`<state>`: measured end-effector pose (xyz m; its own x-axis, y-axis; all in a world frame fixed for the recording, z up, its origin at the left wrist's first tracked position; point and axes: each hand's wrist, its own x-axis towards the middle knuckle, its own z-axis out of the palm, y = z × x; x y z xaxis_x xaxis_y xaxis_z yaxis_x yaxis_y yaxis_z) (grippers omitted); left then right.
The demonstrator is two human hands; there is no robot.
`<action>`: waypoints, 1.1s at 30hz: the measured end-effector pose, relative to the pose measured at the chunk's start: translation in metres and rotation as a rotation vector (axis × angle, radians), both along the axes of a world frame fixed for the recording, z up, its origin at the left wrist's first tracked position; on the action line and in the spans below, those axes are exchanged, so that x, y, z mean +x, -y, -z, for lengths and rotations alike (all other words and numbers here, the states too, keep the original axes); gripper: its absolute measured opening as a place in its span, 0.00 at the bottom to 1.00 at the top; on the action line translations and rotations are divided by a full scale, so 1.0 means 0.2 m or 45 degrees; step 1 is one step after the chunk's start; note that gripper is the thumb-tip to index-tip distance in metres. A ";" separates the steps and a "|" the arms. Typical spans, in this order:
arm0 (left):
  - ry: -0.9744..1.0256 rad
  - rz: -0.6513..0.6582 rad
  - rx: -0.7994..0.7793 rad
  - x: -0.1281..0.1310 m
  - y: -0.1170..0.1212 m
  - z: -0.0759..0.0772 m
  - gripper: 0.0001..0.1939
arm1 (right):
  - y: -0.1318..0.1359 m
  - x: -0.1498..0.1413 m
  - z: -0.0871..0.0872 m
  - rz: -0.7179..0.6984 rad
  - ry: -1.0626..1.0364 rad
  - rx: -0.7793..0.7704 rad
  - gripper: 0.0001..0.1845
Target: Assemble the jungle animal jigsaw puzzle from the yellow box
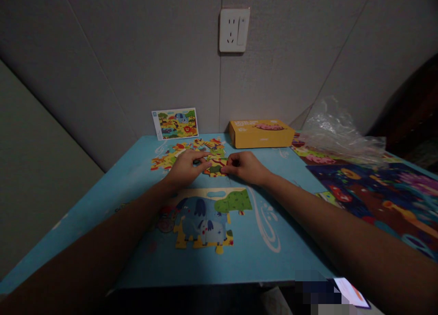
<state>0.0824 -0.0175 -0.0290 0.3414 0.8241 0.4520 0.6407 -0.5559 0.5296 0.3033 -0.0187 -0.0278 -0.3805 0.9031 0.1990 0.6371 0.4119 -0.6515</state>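
Several joined puzzle pieces, yellow with green and a dark red line, lie between my hands on the blue table. My right hand pinches the right edge of this piece group. On the other side, my left hand has its thumb on the left edge and its index finger stretched above, with a gap between them. Behind and beside my left hand lies a heap of loose puzzle pieces. Closer to me is a partly joined puzzle section with two blue elephants and a green bush; my left forearm covers part of its left side.
A reference picture card leans on the wall at the back. Right of it stands a yellow box. Crumpled clear plastic and a dark, colourful puzzle occupy the right side. A phone-like object is below the front edge.
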 end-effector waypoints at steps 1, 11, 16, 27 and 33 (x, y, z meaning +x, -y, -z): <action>-0.002 -0.006 -0.001 0.00 0.00 0.00 0.15 | 0.00 0.00 0.00 -0.006 0.013 -0.004 0.15; -0.048 -0.042 -0.010 0.00 -0.01 0.01 0.17 | 0.00 0.00 0.00 -0.011 0.047 -0.022 0.14; -0.040 -0.044 -0.024 0.00 0.00 0.00 0.17 | 0.00 0.00 0.00 -0.010 0.057 -0.011 0.15; 0.010 -0.036 0.006 0.00 0.01 -0.01 0.16 | 0.00 0.00 0.00 -0.002 0.075 -0.003 0.15; 0.067 -0.399 0.087 -0.04 -0.02 -0.03 0.17 | 0.00 0.01 0.00 -0.007 0.120 0.054 0.14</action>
